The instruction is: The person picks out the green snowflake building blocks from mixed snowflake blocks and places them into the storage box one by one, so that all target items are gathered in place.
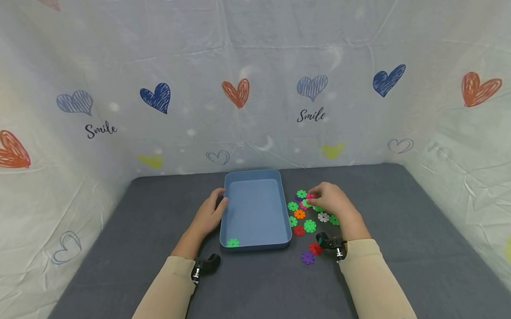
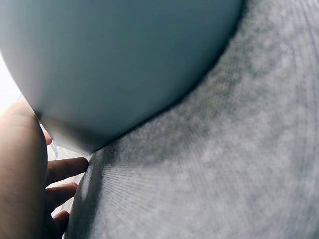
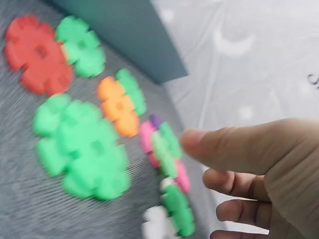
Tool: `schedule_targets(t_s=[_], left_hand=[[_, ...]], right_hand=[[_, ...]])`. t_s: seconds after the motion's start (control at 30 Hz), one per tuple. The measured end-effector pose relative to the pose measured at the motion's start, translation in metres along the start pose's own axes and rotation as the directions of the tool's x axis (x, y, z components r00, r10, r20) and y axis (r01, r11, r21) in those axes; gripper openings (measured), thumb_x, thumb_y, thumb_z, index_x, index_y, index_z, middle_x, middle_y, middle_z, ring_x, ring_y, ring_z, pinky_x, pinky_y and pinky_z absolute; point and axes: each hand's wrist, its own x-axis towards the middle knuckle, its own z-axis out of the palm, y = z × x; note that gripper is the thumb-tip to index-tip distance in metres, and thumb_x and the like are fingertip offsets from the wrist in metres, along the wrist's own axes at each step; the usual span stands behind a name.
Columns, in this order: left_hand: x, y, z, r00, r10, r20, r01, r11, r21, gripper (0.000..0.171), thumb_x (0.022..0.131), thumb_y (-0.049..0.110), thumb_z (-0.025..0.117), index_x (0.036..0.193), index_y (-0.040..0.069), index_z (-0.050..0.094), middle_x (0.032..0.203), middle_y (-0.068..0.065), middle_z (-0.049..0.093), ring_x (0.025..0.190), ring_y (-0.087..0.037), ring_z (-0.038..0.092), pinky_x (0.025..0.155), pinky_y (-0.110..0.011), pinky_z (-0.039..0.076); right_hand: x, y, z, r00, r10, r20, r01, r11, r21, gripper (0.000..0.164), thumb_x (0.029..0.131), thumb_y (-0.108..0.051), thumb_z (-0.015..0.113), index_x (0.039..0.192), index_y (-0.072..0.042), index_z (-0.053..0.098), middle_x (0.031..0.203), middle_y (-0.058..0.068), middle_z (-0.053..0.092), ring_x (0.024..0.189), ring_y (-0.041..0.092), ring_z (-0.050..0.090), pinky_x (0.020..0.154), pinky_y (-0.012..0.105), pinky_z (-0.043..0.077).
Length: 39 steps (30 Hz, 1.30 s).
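A blue rectangular tray lies on the table, with one green flower-shaped plastic disc inside at its near left corner. My left hand rests against the tray's left rim; in the left wrist view its fingers are loose and spread beside the outer wall. Right of the tray, my right hand hovers over a loose group of discs. Its thumb is close to a light green disc lying on pink ones, and the visible fingertips stand apart from the thumb. The hand partly covers the far discs.
More flower-shaped discs lie near the tray's right side: an orange one, a white one and several green and red ones. A purple disc and a red disc sit nearer the front. Behind the grey table hangs a heart-patterned curtain.
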Motion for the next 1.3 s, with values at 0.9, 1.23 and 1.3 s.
schedule_targets(t_s=[0.9,1.23,1.3], left_hand=[[0.000,-0.001,0.001,1.000,-0.002,-0.002,0.002,1.000,-0.002,0.050,0.111,0.034,0.044,0.152,0.005,0.041,0.150,-0.023,0.049,0.137,-0.039,0.048,0.112,-0.057,0.037],[0.001,-0.003,0.001,1.000,0.009,-0.005,-0.009,1.000,-0.007,0.050,0.111,0.034,0.044,0.151,0.005,0.041,0.151,-0.022,0.048,0.138,-0.038,0.047,0.112,-0.057,0.036],[0.001,-0.003,0.001,1.000,0.014,-0.006,-0.014,1.000,-0.007,0.049,0.111,0.033,0.045,0.151,0.005,0.041,0.151,-0.023,0.048,0.138,-0.039,0.047,0.112,-0.057,0.036]], right_hand=[[-0.012,-0.059,-0.004,0.959,-0.158,-0.237,0.152,0.987,-0.043,0.040,0.095,-0.026,0.072,0.132,-0.011,0.070,0.107,0.007,0.069,0.083,0.021,0.062,0.067,0.040,0.049],[-0.017,-0.105,0.025,0.915,-0.237,-0.327,0.294,0.946,0.135,0.036,0.097,-0.022,0.075,0.130,-0.007,0.071,0.087,-0.002,0.060,0.072,0.015,0.052,0.063,0.034,0.044],[-0.018,-0.112,0.031,0.917,-0.241,-0.317,0.300,0.942,0.152,0.036,0.096,-0.023,0.076,0.129,-0.008,0.071,0.085,-0.004,0.059,0.071,0.015,0.052,0.061,0.033,0.044]])
